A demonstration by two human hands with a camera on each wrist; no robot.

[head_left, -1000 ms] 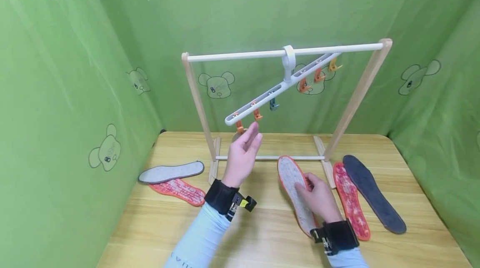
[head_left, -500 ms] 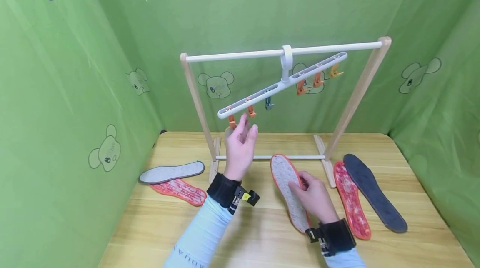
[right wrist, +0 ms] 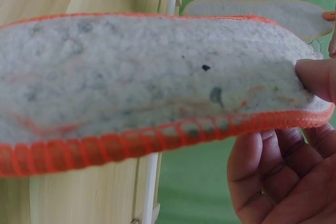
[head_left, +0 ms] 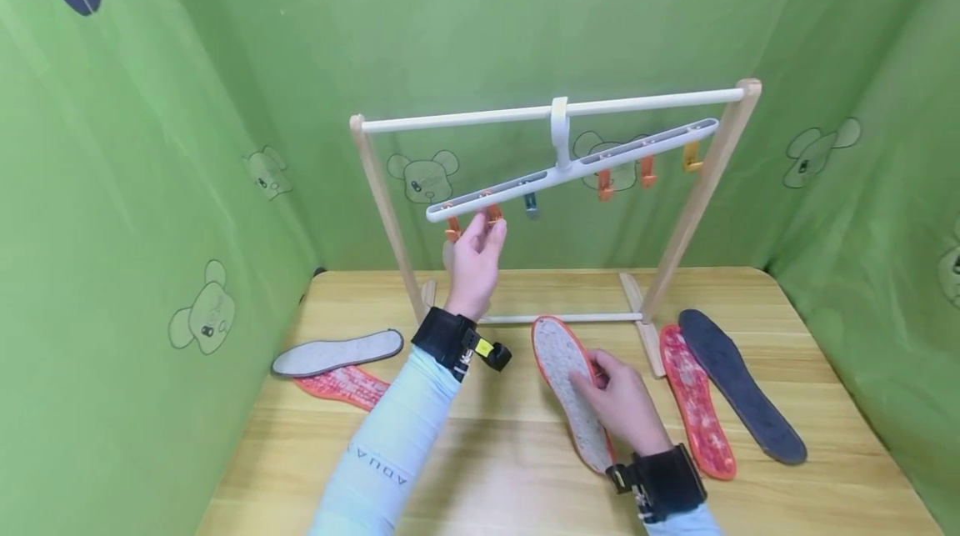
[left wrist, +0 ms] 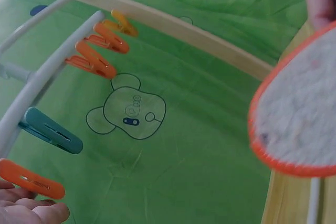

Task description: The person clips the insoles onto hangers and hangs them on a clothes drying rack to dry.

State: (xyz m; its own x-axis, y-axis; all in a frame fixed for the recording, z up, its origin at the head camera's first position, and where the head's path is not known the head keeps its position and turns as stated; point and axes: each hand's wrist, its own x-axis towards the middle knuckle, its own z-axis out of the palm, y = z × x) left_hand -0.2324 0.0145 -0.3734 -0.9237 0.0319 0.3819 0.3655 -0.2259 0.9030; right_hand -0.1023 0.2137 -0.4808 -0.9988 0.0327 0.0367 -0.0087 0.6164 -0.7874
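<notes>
My left hand (head_left: 474,269) is raised to the hanger (head_left: 525,183), thumb and fingers about an orange clip (head_left: 493,212), second from its left end. In the left wrist view this orange clip (left wrist: 32,179) lies against the fingertips, seemingly pinched. My right hand (head_left: 622,398) holds an insole (head_left: 567,386) by its edge, thumb on the pale fuzzy face and fingers behind. The insole (right wrist: 147,77) has orange stitched edging. Another pale insole (right wrist: 257,17) hangs from the leftmost orange clip (head_left: 453,229), mostly hidden behind the left hand in the head view.
The hanger hooks over the white rod (head_left: 465,117) of a wooden stand (head_left: 682,202). A teal clip (head_left: 531,202), more orange clips and a yellow clip (head_left: 692,157) hang from it. Grey (head_left: 337,353) and red (head_left: 345,386) insoles lie left; red (head_left: 697,403) and dark (head_left: 742,386) ones right.
My left hand has moved up and left to the second orange clip. The hanger has swung closer in line with the rod. My right hand has brought the insole slightly left.
</notes>
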